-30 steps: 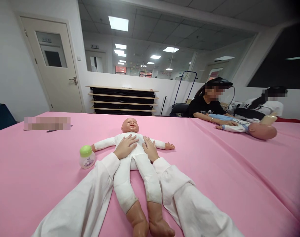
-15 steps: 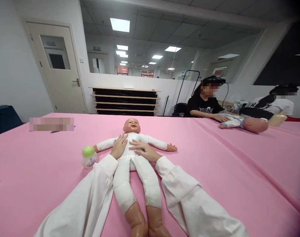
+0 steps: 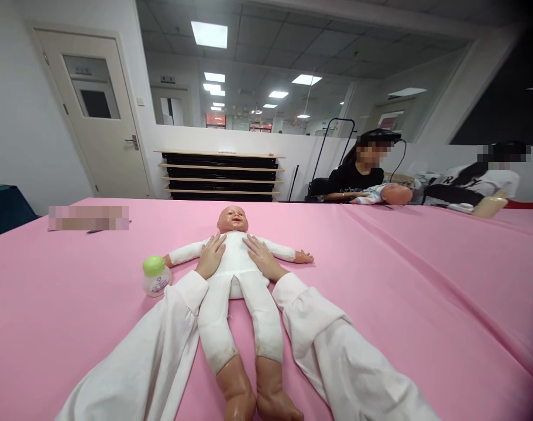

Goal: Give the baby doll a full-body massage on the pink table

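A baby doll (image 3: 236, 280) with a white cloth body lies on its back on the pink-covered table (image 3: 363, 280). Its head is at the far end, its arms are spread sideways and its feet point toward me. My left hand (image 3: 212, 256) lies flat on the left side of the doll's chest, fingers stretched out. On the right side of the chest rests my right hand (image 3: 263, 257), also flat with extended fingers. Beside the doll's hand at the left stands a small clear jar with a green lid (image 3: 155, 275), close to my left sleeve.
At the table's far right, a person in black (image 3: 354, 175) handles another doll (image 3: 393, 193). Farther right are a person in white (image 3: 481, 181) and a yellowish bottle (image 3: 491, 204). A blurred-out item (image 3: 88, 218) lies at the far left. Stacked shelving (image 3: 220, 175) stands behind the table.
My right hand has moved from the middle of the doll's chest to its right side, fingers now pointing up. My left hand stays. The person in black has drawn the other doll closer.
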`<control>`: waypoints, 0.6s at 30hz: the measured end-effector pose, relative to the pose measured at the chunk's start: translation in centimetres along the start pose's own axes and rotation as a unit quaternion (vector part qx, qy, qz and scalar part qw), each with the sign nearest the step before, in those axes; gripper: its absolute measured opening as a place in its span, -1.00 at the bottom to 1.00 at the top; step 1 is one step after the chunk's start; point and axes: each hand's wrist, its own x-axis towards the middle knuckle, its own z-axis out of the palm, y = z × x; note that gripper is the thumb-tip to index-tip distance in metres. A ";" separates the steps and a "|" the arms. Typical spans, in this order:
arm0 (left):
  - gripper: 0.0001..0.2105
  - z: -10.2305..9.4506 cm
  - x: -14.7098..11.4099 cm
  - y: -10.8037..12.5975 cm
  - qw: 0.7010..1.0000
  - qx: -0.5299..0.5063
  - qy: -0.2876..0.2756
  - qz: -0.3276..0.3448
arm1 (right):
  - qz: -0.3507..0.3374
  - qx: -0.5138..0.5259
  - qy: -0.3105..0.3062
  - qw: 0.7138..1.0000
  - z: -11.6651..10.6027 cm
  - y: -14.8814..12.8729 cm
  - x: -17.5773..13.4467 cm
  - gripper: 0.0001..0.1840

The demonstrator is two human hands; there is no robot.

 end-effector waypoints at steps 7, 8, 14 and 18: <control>-0.65 -1.5 -1.8 4.7 0.974 0.196 0.075 0.088 | 0.074 -0.028 0.032 0.996 0.7 1.4 -0.2 -0.43; -0.66 -1.4 -2.3 5.7 0.969 0.214 0.064 0.105 | 0.069 -0.035 0.033 0.996 0.8 1.6 -0.3 -0.43; -0.67 -0.1 -3.8 9.0 0.947 0.160 -0.114 0.254 | 0.022 -0.089 0.015 0.996 1.2 2.7 -0.4 -0.34; -0.62 -0.2 -2.3 7.2 0.962 0.118 -0.147 0.196 | 0.021 -0.073 0.013 0.997 1.1 2.5 -0.5 -0.38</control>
